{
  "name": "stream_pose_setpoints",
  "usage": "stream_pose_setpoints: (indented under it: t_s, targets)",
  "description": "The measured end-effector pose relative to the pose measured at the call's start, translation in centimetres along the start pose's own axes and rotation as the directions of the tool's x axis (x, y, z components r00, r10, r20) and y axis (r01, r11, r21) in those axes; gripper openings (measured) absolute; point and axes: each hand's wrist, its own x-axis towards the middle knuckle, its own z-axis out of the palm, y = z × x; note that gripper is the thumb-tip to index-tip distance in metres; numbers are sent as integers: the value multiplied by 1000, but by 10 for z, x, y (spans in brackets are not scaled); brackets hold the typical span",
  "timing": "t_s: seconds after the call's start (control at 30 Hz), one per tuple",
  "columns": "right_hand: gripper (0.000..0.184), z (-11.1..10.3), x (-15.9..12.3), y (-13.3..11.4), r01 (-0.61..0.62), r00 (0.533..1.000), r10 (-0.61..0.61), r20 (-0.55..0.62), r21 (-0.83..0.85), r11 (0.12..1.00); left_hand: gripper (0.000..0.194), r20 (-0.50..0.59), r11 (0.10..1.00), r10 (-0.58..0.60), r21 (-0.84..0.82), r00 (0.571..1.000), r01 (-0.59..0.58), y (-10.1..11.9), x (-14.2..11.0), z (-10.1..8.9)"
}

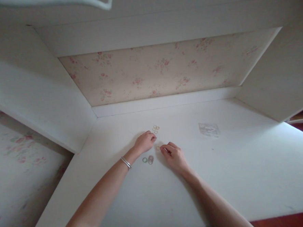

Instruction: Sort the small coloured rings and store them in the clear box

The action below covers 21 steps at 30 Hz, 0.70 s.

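Observation:
Both my hands rest on a white desk top (222,177). My left hand (144,142), with a silver bracelet on its wrist, is curled shut, fingertips pinched just below a small cluster of yellow rubber bands (156,129). My right hand (173,156) is closed in a pinch on a small yellowish band (158,148). Between my wrists lie a green band (144,159) and a small pile of brownish bands (150,159). What my left fingers hold, if anything, is too small to see.
A small clear plastic bag (209,129) lies flat to the right of my hands. The desk sits in a white alcove with a floral-papered back wall (159,72) and side panels left and right. A white cord (93,2) hangs at the top.

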Motion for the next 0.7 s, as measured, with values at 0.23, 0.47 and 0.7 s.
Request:
stream_pose_setpoints:
  t_s: [0.23,0.47,0.7]
  targets:
    - [25,1,0,3,1,1000,0,-11,25,1000,24,-44,993,-28,-115,999,23,-11,4,-6]
    - [27,1,0,2,-5,1000,6,-6,28,1000,25,-167,981,7,-191,986,-39,-3,-40,-27]
    - [26,3,-1,1,-5,1000,5,0,19,1000,29,-116,997,82,13,990,-81,16,-109,-26]
